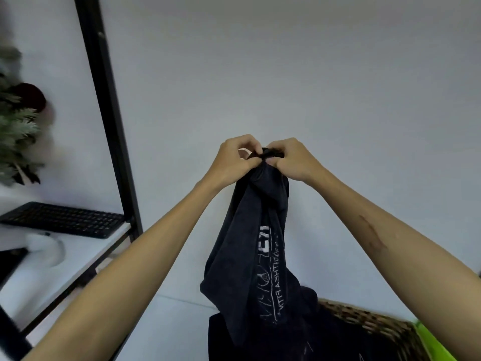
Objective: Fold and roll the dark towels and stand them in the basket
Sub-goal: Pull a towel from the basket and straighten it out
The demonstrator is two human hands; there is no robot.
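We have 1 dark towel [256,246] lifted in front of us, hanging long and bunched from its top edge, with white lettering showing on the lower folds. The left hand [235,158] and right hand [289,160] meet side by side at that edge, and the fingers [273,160] of both are curled narrow, pinching the cloth between thumb and fingertips. Below, at the near right, the woven basket [369,321] waits, and more dark cloth [226,337] lies just left of it, touching the hanging tail; we cannot tell whether that is a 2nd towel or part of this 1. To our left sits a white surface [78,252] with a black keyboard [63,220] and a black post [109,121] rising by it, a green plant [15,126] farther left. We judge the step in hand to be finding the towel's corners so it can be opened flat before folding. To do it well we should keep 1 pinch fixed and slide the other along the hem until it reaches a corner, then draw the hands apart so the cloth hangs square. We should lift high enough that the tail clears the basket rim, and let the twists fall out before laying it down to fold.
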